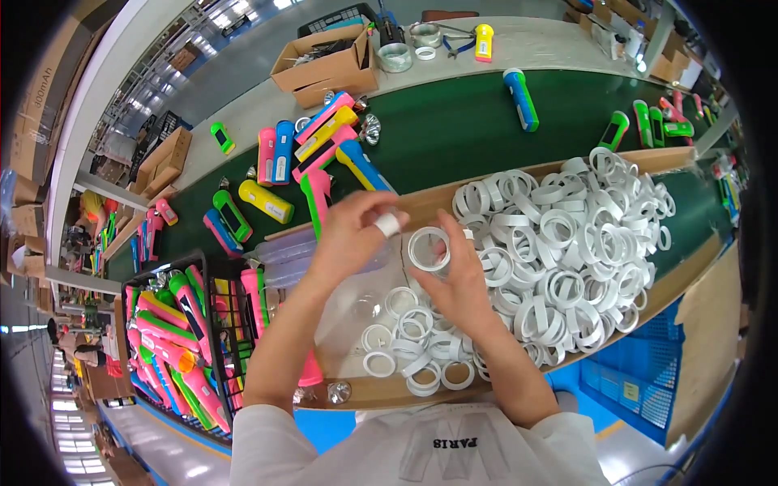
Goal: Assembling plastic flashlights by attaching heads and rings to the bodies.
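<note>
My right hand [463,285] grips a white ring [429,249] between thumb and fingers, its round opening facing up. Just left of the ring, my left hand [350,236] has its fingers curled together, with a white wrap [386,224] round one finger; what they pinch, if anything, is hidden. Both hands are over a cardboard tray [344,336]. Beside my right hand a big heap of white rings [559,259] fills the tray's right part. More loose rings [415,324] lie below my hands, near small clear discs [367,305].
Colourful flashlights [328,134] lie on the green belt [438,109] beyond the tray. A black basket [212,324] full of flashlight bodies stands at the left. Clear plastic sleeves [292,257] rest by the tray. Behind are an open carton [328,69], tape rolls [395,57] and pliers [459,47].
</note>
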A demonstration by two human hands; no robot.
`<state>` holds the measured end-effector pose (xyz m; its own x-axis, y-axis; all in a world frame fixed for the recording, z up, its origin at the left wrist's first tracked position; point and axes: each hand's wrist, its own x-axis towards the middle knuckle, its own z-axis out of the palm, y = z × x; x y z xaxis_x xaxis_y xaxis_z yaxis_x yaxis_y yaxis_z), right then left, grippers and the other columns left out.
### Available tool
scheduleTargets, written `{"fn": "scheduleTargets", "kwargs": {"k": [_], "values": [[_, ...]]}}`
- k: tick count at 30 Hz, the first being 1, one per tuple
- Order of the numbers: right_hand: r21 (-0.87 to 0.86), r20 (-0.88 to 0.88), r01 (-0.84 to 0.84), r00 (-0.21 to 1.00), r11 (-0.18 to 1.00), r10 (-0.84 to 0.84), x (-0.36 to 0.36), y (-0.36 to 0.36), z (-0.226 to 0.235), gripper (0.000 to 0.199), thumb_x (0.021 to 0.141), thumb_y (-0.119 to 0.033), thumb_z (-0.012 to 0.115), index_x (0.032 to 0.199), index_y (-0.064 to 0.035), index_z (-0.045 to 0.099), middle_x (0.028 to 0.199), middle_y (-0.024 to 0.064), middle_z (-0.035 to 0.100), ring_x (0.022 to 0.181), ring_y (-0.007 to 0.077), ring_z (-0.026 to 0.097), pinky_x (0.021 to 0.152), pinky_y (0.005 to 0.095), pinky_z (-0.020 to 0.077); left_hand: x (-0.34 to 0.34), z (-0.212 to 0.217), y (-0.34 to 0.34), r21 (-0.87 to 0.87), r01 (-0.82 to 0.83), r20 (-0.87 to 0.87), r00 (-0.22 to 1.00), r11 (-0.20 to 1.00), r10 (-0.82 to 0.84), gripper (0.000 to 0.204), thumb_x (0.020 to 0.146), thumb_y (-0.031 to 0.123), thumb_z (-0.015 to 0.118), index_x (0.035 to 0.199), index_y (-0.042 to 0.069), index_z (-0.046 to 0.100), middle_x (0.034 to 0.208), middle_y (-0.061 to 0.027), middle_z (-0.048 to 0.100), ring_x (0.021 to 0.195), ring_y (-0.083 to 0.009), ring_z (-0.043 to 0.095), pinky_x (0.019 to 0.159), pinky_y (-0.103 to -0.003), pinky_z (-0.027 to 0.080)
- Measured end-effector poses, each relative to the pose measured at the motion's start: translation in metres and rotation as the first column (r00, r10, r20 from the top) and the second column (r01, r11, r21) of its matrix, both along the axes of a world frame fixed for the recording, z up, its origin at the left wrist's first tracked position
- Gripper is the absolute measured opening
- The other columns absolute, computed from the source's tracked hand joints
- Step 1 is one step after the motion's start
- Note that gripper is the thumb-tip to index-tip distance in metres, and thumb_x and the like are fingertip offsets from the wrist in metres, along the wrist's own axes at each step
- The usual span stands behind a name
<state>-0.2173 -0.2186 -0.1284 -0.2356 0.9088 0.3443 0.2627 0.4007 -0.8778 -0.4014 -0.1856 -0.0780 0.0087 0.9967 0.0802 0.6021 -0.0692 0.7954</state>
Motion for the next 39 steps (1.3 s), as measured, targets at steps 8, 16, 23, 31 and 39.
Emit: {"fn": "scheduleTargets", "kwargs": {"k": [8, 16, 23, 31, 39], "values": [[0.048, -0.008, -0.03, 1.0, 0.998, 0.03, -0.003, -0.005, -0.003, 0.082, 0.071, 0.006, 0.071, 0.141, -0.0017, 0.031, 0.124, 0.021, 0.045, 0.084, 0.0263, 0.05, 0.077, 0.0375, 0.0466, -0.059, -0.033, -0.035, 0.162, -0.131, -0.742, 0.637, 0.978, 0.209, 0.04, 0.075, 0.024, 0.069, 0.115, 0.021, 0.065, 0.089, -0.0148, 0.056, 0.087, -0.0323, 0.055, 0.084, -0.048, 0.037], [-0.037, -0.032, 0.003, 0.999, 0.999, -0.004, -0.003, -0.001, -0.006, 0.085, 0.072, 0.002, 0.073, 0.144, -0.0053, 0.029, 0.118, 0.0189, 0.051, 0.092, 0.0279, 0.055, 0.081, 0.0381, 0.0475, -0.055, 0.039, -0.079, -0.082, -0.007, 0.095, 0.995, 0.997, 0.015, 0.045, 0.077, -0.004, 0.059, 0.12, 0.007, 0.057, 0.103, -0.0098, 0.057, 0.089, -0.0212, 0.057, 0.078, -0.027, 0.045], [-0.021, -0.1, -0.08, 0.992, 0.997, 0.078, -0.005, -0.004, -0.005, 0.088, 0.072, 0.003, 0.072, 0.146, -0.0078, 0.025, 0.119, 0.0212, 0.053, 0.098, 0.0334, 0.058, 0.08, 0.041, 0.0487, -0.026, 0.082, -0.115, 0.121, 0.301, -0.422, 0.878, 0.946, -0.226, 0.058, 0.066, -0.002, 0.067, 0.122, 0.006, 0.054, 0.113, -0.0156, 0.061, 0.091, -0.0348, 0.06, 0.076, -0.038, 0.051], [0.104, 0.042, -0.244, 0.97, 0.964, 0.241, -0.002, -0.007, -0.009, 0.087, 0.071, 0.006, 0.07, 0.144, -0.0128, 0.028, 0.101, 0.023, 0.055, 0.089, 0.0429, 0.056, 0.076, 0.0483, 0.0473, -0.013, 0.113, -0.119, 0.104, 0.585, -0.878, 0.433, 0.804, -0.202, 0.062, 0.052, 0.002, 0.072, 0.113, 0.01, 0.063, 0.112, -0.0079, 0.062, 0.082, -0.0269, 0.059, 0.067, -0.037, 0.051], [0.039, 0.129, -0.385, 0.917, 0.922, 0.378, 0.001, -0.01, -0.011, 0.078, 0.076, -0.01, 0.074, 0.14, -0.0011, 0.029, 0.102, 0.0212, 0.055, 0.093, 0.0398, 0.057, 0.079, 0.0464, 0.0475, -0.028, 0.125, -0.105, -0.011, 0.265, -0.351, 0.902, 0.964, -0.252, 0.052, 0.069, 0.005, 0.071, 0.119, -0.004, 0.058, 0.098, -0.0214, 0.065, 0.086, -0.0353, 0.065, 0.079, -0.035, 0.051]]}}
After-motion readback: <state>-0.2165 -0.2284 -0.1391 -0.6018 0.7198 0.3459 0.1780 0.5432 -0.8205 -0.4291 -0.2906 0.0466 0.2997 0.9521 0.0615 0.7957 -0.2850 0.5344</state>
